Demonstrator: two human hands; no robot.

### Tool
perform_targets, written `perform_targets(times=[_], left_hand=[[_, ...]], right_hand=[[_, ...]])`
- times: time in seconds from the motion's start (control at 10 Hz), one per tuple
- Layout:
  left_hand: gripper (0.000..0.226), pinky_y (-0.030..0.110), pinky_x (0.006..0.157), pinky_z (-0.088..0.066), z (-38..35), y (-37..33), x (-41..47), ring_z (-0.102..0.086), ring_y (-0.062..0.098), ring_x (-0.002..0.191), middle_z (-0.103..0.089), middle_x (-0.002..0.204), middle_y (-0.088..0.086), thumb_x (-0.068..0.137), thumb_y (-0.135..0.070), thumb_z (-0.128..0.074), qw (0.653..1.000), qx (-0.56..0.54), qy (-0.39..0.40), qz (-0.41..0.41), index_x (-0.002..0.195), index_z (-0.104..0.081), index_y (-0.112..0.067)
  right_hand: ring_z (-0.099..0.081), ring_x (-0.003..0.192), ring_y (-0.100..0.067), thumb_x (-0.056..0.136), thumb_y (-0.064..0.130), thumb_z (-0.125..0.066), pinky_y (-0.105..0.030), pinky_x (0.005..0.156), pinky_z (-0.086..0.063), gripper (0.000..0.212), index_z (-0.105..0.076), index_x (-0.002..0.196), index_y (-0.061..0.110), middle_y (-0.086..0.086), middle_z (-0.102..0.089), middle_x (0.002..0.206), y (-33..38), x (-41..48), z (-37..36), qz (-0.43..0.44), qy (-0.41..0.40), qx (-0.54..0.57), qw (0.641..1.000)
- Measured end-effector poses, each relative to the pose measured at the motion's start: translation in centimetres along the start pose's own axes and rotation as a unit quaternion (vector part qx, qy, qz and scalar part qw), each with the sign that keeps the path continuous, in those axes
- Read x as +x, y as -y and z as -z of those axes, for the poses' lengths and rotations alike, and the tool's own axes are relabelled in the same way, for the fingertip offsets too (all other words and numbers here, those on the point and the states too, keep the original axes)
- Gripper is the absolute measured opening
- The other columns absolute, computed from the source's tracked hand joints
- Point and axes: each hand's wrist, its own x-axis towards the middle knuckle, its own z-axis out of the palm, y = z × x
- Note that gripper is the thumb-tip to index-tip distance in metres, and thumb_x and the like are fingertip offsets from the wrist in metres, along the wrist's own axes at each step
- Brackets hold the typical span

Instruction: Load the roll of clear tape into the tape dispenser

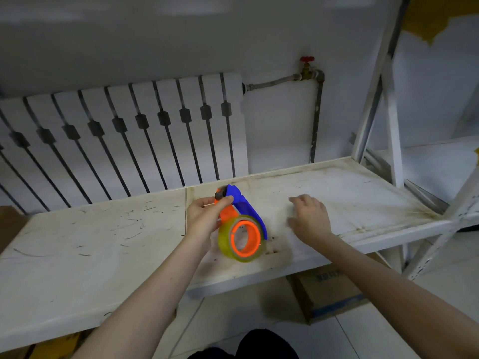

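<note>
1. Tape dispenser [239,207]: blue and orange plastic body, centre of the frame, lifted above the shelf board and tilted; its dark roller end points toward the upper left, its wheel end toward the lower right.
2. Roll of clear tape [228,242]: yellowish, translucent, seated around the dispenser's orange wheel [246,235] at the lower end of the tool, just below centre frame. The open side of the wheel faces the camera.
3. Left hand [204,218]: centre frame, just left of the dispenser. Fingers curled closed around the orange handle section, thumb pressed near the roller end. Bare forearm runs to the lower left corner.
4. Right hand [309,216]: right of centre, apart from the dispenser. Fingers spread loosely and bent downward, holding nothing; whether the tips touch the board cannot be told. Bare forearm runs to the lower right corner.
5. Shelf board [90,242]: white, scuffed and stained, spanning the middle band of the frame.
6. Radiator [124,136]: white with dark slots, upper left, behind the board.
7. Pipe with red-handled valve [307,67]: upper centre-right, on the wall.
8. Cardboard box [329,291]: lower right of centre, on the floor beneath the board.
</note>
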Motion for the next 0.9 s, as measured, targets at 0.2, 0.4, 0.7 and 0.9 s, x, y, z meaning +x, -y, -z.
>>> perform_targets(times=[0.2,0.4,0.7,0.9], left_hand=[[0.049,0.033,0.063,-0.055,-1.9,1.3,-0.2,-0.067,0.027,0.076,-0.069,0.094,0.015,0.065,-0.022,-0.082,0.990,-0.088,0.003,0.114,0.105,-0.062,-0.002],[0.071,0.044,0.089,-0.051,-1.1,1.7,0.4,-0.055,0.029,0.111,-0.054,0.116,0.008,0.064,-0.047,-0.079,0.991,0.012,0.050,0.123,0.119,-0.053,-0.012],[0.045,0.042,0.105,-0.038,1.6,-2.2,0.6,-0.046,0.024,0.126,-0.054,0.127,0.005,0.082,-0.022,-0.066,0.998,0.034,0.032,0.041,0.124,-0.053,-0.013],[0.043,0.043,0.107,-0.038,2.9,-6.8,-1.1,-0.045,0.024,0.128,-0.053,0.132,0.007,0.085,-0.017,-0.063,0.998,0.020,0.043,-0.030,0.126,-0.052,-0.013]], right_hand=[[-0.037,0.129,-0.011,0.060,0.052,-0.082,-0.029,0.101,-0.044,0.110,-0.019,0.145,0.023,0.003,-0.027,0.146,5.8,-3.7,1.9,0.135,0.160,0.299,0.931],[-0.048,0.118,-0.022,0.052,0.052,-0.081,-0.039,0.089,-0.051,0.111,-0.022,0.142,0.024,0.001,-0.038,0.139,5.5,-3.1,-0.9,0.095,0.045,0.195,0.975],[-0.034,0.133,-0.033,0.063,0.050,-0.074,-0.044,0.105,-0.035,0.094,-0.030,0.140,0.021,-0.011,-0.033,0.148,4.5,0.2,-1.7,-0.067,0.107,0.066,0.990],[-0.022,0.140,-0.028,0.074,0.035,-0.075,-0.043,0.107,-0.032,0.066,-0.046,0.131,0.021,-0.007,-0.033,0.149,7.0,-0.8,1.7,-0.023,0.015,0.150,0.988]])
